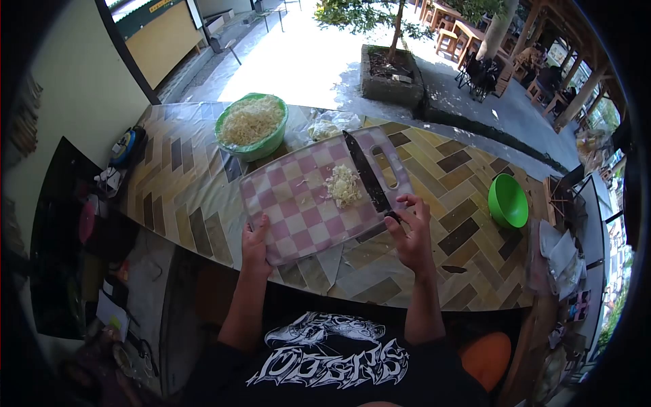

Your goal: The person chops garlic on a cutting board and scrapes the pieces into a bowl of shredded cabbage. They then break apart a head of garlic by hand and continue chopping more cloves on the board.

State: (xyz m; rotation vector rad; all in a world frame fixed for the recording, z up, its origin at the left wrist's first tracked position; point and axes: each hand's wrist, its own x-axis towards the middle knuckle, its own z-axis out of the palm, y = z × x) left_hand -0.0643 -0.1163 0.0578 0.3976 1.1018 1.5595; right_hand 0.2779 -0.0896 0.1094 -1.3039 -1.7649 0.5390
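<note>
A pink-and-white checkered cutting board (291, 224) is tilted in front of me over the table. My left hand (255, 245) grips its lower left edge, thumb on top. On the right, my right hand (412, 234) is closed around the handle of a dark-bladed knife (365, 169) and is against the board's right edge; its lower fingers are partly hidden. The knife's blade lies across the board beside the handle slot. A small pile of chopped pale pieces, perhaps garlic or onion (343, 186), sits left of the blade, with a few bits scattered around.
Behind the board stands a green bowl (251, 127) heaped with pale shreds, beside a clear plastic bag (332, 126). A bright green bowl (508, 201) rests tilted at the right of the wood-patterned table (447, 183). Plastic packs (559, 254) lie at the right edge.
</note>
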